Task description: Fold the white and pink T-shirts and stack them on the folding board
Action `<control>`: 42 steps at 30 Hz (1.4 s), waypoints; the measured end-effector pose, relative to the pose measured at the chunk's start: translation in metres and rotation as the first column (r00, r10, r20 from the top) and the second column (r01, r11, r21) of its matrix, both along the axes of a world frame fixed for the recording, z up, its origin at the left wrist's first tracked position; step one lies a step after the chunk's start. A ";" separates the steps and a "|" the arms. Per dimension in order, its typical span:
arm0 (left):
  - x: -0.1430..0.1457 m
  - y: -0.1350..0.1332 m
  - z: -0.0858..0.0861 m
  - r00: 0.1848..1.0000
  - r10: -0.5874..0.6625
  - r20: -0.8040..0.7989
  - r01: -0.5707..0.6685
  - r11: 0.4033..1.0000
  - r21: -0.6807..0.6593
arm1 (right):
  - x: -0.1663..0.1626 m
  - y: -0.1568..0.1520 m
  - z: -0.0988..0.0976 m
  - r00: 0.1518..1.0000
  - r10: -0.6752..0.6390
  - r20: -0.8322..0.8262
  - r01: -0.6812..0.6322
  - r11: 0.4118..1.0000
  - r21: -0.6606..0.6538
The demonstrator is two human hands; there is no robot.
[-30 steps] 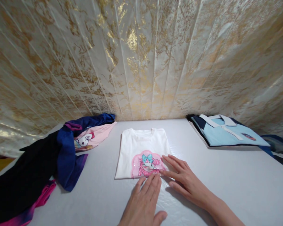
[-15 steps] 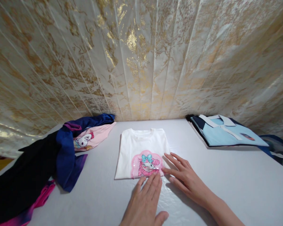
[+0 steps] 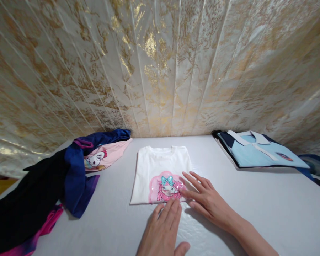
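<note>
A folded white T-shirt (image 3: 157,163) with a pink sequin cartoon print lies in the middle of the white table (image 3: 256,206). My left hand (image 3: 164,229) rests flat just below the shirt's near edge, fingers together and stretched out, tips touching the hem. My right hand (image 3: 205,199) lies open at the shirt's lower right corner, fingers spread, fingertips on the print's edge. Neither hand holds anything.
A loose heap of clothes (image 3: 50,188) in black, dark blue, pink and magenta fills the left side. A folded light-blue polo shirt (image 3: 256,153) sits on dark garments at the back right. A gold-patterned wall covering (image 3: 160,71) rises behind the table.
Both hands have crept slightly: the right hand's fingertips sit a little further onto the shirt's corner. The shirt itself has stayed in place.
</note>
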State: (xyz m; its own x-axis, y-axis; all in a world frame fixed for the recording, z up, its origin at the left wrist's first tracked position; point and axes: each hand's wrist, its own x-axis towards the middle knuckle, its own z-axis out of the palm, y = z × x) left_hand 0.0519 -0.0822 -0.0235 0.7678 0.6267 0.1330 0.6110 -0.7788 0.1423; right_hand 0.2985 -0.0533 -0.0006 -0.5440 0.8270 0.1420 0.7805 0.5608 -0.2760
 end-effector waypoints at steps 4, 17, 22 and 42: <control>0.000 0.001 -0.001 1.000 -0.008 0.011 0.008 1.000 0.027 | 0.005 0.005 -0.004 0.998 -0.059 0.000 0.059 0.997 0.054; -0.015 0.001 -0.007 0.999 0.025 0.029 -0.028 0.990 0.138 | -0.014 0.009 0.000 0.999 0.043 0.026 -0.043 0.999 0.026; -0.016 0.003 -0.010 0.999 0.017 0.032 -0.023 0.982 0.185 | -0.006 0.019 -0.002 0.998 -0.055 0.025 0.052 0.995 0.087; -0.030 0.005 0.001 0.991 0.111 0.069 -0.128 0.925 0.357 | -0.025 0.024 0.009 0.998 0.030 0.057 -0.030 1.000 -0.002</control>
State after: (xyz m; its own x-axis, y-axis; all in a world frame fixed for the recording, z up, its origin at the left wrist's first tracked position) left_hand 0.0222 -0.0774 -0.0223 0.6779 0.6166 0.4004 0.7020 -0.7046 -0.1036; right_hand 0.2739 -0.0293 0.0080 -0.5753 0.8106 0.1090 0.7781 0.5835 -0.2327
